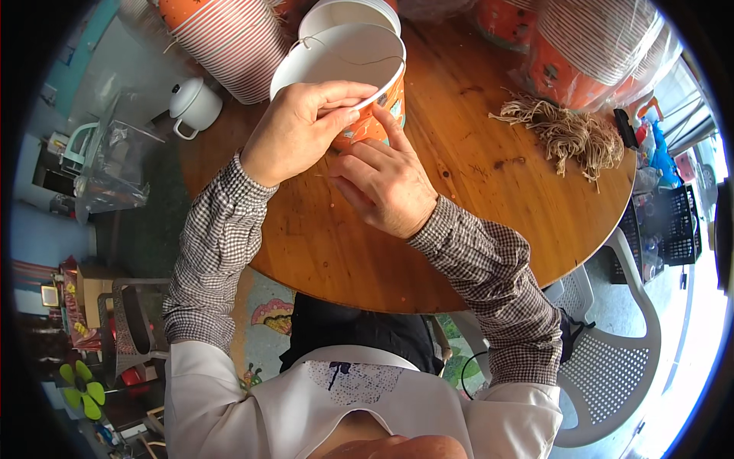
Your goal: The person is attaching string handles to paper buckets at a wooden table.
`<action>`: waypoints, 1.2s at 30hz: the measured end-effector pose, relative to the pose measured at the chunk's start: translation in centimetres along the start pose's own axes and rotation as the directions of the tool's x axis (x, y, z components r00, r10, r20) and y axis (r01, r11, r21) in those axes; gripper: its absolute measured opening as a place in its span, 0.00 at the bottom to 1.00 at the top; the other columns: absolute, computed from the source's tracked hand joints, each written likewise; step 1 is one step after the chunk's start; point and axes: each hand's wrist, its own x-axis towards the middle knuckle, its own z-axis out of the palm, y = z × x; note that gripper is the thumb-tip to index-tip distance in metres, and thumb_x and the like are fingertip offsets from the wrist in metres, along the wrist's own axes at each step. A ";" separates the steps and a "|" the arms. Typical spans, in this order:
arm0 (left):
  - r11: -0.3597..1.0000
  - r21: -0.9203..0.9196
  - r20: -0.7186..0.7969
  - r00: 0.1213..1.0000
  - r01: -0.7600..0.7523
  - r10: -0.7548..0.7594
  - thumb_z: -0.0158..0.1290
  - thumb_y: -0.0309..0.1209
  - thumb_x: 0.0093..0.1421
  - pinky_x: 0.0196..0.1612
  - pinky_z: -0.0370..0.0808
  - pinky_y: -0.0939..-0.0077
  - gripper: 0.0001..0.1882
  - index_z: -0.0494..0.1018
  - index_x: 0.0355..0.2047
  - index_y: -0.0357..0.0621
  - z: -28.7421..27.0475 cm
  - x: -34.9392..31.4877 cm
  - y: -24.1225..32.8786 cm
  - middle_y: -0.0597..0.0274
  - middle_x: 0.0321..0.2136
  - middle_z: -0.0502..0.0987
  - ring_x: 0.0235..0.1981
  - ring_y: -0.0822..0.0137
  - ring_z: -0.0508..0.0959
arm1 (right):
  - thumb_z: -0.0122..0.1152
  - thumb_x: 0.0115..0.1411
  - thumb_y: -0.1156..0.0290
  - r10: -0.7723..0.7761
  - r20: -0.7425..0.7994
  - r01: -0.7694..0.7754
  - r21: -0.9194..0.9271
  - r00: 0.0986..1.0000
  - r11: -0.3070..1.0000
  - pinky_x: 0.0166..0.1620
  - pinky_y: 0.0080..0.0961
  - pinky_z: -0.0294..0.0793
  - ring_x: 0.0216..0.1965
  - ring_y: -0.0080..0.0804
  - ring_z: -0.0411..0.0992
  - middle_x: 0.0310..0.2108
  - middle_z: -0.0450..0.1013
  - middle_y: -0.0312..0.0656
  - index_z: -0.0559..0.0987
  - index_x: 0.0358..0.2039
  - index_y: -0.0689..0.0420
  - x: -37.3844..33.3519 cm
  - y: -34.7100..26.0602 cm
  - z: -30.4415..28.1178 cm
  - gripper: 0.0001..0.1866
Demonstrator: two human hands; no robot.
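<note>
An orange patterned paper bucket [396,103] with a white inside tilts toward me on the table. A thin twine [348,61] runs across its mouth, looped at the far left of the rim. My left hand [294,126] pinches the near rim, fingers over the inside and thumb outside. Close beside it, my right hand [386,180] touches the bucket's outer wall below the rim with its index fingertip. Its other fingers curl in, and whatever they may hold is hidden.
The round wooden table [489,229] bears stacked orange buckets [229,50] at far left and plastic-wrapped stacks [589,53] at far right. A bundle of cut twine [573,138] lies near the right edge. A white lidded mug [197,105] is at left; a plastic chair [612,375] stands at right.
</note>
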 end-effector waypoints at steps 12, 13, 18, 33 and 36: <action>1.000 0.023 0.004 1.000 -0.020 0.020 0.49 0.20 0.61 0.45 0.78 0.77 0.13 0.73 0.47 0.33 0.7 0.7 -0.3 0.53 0.39 0.80 0.40 0.69 0.80 | 0.64 0.49 0.75 0.036 0.045 -0.036 0.000 0.998 0.999 0.67 0.49 0.50 0.34 0.29 0.73 0.28 0.72 0.35 0.76 0.31 0.54 -0.3 0.2 -0.2 0.08; 1.000 -0.002 -0.003 1.000 -0.021 0.021 0.49 0.20 0.61 0.44 0.78 0.77 0.13 0.73 0.47 0.33 0.7 0.7 -0.5 0.53 0.39 0.80 0.40 0.68 0.80 | 0.64 0.49 0.75 0.038 0.044 -0.038 -0.001 0.998 0.999 0.67 0.49 0.50 0.34 0.29 0.73 0.28 0.72 0.35 0.76 0.31 0.54 -0.4 0.2 -0.2 0.08; 1.000 -0.027 0.004 1.000 -0.002 0.002 0.49 0.20 0.61 0.44 0.78 0.77 0.13 0.73 0.47 0.33 1.0 0.7 0.0 0.54 0.38 0.80 0.39 0.68 0.81 | 0.63 0.51 0.74 0.063 0.057 -0.060 -0.055 0.996 0.997 0.67 0.48 0.50 0.34 0.30 0.73 0.28 0.72 0.36 0.75 0.30 0.55 -0.3 0.3 -0.3 0.07; 0.992 0.084 0.043 0.995 -0.095 0.091 0.48 0.20 0.61 0.40 0.78 0.77 0.12 0.73 0.45 0.35 1.0 0.8 -0.2 0.55 0.33 0.80 0.34 0.69 0.81 | 0.63 0.51 0.74 0.000 0.014 0.001 -0.115 1.000 0.993 0.55 0.40 0.66 0.35 0.34 0.73 0.30 0.73 0.38 0.74 0.31 0.56 -0.1 1.7 -1.0 0.07; 0.994 0.074 0.003 0.997 -0.083 0.083 0.48 0.20 0.61 0.41 0.78 0.77 0.11 0.73 0.43 0.35 1.3 0.9 -0.3 0.54 0.34 0.80 0.36 0.68 0.81 | 0.64 0.49 0.75 0.015 0.096 -0.008 -0.064 0.995 0.998 0.44 0.36 0.72 0.34 0.36 0.73 0.29 0.72 0.39 0.74 0.31 0.56 -0.3 1.3 -1.5 0.08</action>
